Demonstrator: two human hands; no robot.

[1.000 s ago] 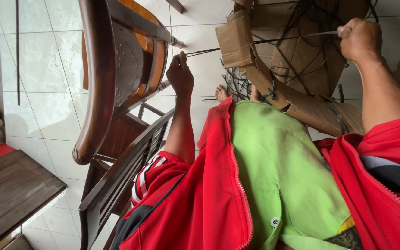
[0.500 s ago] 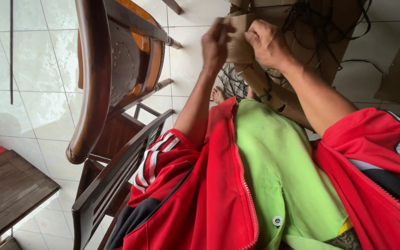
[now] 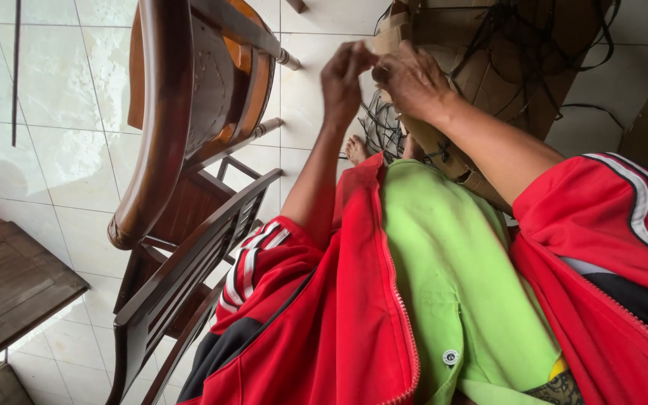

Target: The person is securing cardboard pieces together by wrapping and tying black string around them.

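My left hand (image 3: 345, 75) and my right hand (image 3: 412, 79) are raised in front of me with their fingertips pinched together, almost touching. Both seem to grip a thin cord, which is mostly hidden between the fingers. Just behind them lies a brown cardboard piece (image 3: 504, 52) with black cords strung across it. A tangle of black cords (image 3: 380, 127) hangs below the hands, near my bare foot (image 3: 355, 148). I wear a red jacket over a green shirt.
A wooden chair (image 3: 189, 112) with a curved back stands close on the left, on pale floor tiles (image 3: 54, 150). A second dark slatted chair (image 3: 181, 277) is beside my left arm. A dark wooden table (image 3: 9, 285) is at the far left.
A second ago my hands were wide apart with a thin cord stretched between them. They have come together in front of the cardboard, with fingertips now nearly touching.
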